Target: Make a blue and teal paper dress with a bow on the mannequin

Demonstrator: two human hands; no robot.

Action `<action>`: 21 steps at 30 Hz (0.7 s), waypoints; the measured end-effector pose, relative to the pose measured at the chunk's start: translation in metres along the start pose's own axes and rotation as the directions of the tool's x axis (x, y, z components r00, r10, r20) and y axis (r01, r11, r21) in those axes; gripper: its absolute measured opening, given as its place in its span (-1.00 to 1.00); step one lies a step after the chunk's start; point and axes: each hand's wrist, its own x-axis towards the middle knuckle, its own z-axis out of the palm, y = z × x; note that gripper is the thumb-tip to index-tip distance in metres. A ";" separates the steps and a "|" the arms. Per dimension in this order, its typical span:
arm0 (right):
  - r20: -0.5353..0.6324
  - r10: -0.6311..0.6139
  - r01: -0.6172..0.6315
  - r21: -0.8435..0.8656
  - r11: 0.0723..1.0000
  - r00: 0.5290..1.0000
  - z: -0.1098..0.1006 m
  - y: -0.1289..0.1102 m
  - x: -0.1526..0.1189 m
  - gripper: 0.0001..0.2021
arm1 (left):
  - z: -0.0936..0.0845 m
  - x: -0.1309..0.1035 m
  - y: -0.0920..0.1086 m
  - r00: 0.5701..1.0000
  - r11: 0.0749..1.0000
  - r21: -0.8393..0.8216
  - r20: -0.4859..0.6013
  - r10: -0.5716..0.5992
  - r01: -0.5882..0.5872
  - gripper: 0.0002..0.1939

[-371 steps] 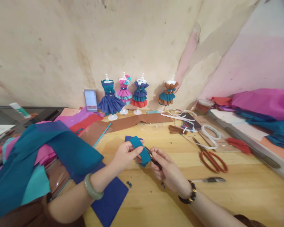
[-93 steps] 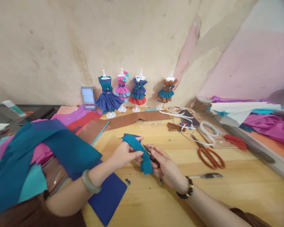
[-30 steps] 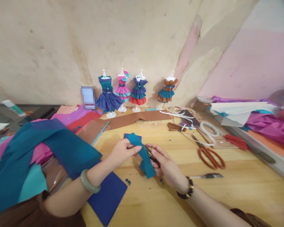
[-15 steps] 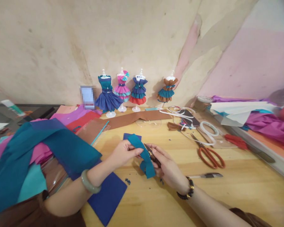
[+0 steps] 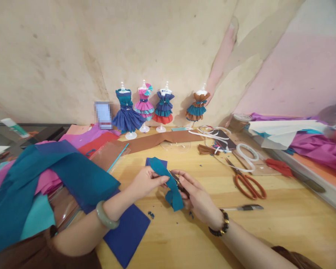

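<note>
A teal paper strip [image 5: 171,186] hangs in a curl between my hands, over the middle of the wooden table. My left hand [image 5: 148,181] pinches its upper part between thumb and fingers. In my right hand [image 5: 197,192] is a pair of small dark scissors [image 5: 182,188], held against the strip's right edge; their blades are partly hidden by the strip and my fingers. Behind the strip lies a small dark blue piece [image 5: 164,163]. A blue sheet [image 5: 128,233] lies below my left forearm.
Orange-handled scissors [image 5: 249,185] and a craft knife [image 5: 249,207] lie at right, near a tape roll [image 5: 248,152]. Several dressed mini mannequins [image 5: 128,119] stand along the wall. Teal paper [image 5: 84,175] is heaped at left; a plastic box [image 5: 305,177] is at far right.
The strip's upper end has shifted slightly left and its edge looks changed. The scissors' blades have moved a little behind the strip. Both hands stay nearly in place.
</note>
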 end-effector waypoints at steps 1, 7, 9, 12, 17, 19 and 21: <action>0.000 -0.002 0.002 0.002 1.000 1.000 0.000 0.000 0.000 -0.39 | 0.000 0.000 0.000 1.000 1.000 -0.003 0.000 -0.002 0.002 -0.64; -0.012 -0.015 0.015 -0.003 1.000 1.000 0.000 0.001 0.000 -0.42 | 0.001 -0.001 0.002 1.000 1.000 0.009 -0.005 0.003 -0.003 -0.66; -0.008 -0.014 0.014 -0.001 1.000 1.000 0.000 0.001 0.001 -0.44 | 0.001 0.000 0.001 1.000 1.000 0.010 -0.002 0.007 -0.007 -0.65; 0.008 -0.005 0.004 0.013 1.000 1.000 -0.001 0.002 0.001 -0.45 | -0.001 0.001 -0.002 1.000 1.000 0.000 -0.003 0.009 -0.009 -0.62; 0.011 0.018 -0.018 0.020 1.000 1.000 -0.002 0.002 0.002 -0.45 | -0.003 0.002 -0.004 0.999 1.000 -0.020 -0.033 0.006 -0.007 -0.57; 0.006 0.015 -0.015 0.020 1.000 1.000 -0.002 0.002 0.002 -0.43 | -0.003 0.002 -0.004 0.999 1.000 -0.024 -0.042 0.000 -0.001 -0.57; 0.003 0.010 -0.010 0.015 1.000 1.000 -0.002 0.002 0.002 -0.41 | -0.003 0.002 -0.004 0.999 1.000 -0.025 -0.047 -0.009 0.008 -0.57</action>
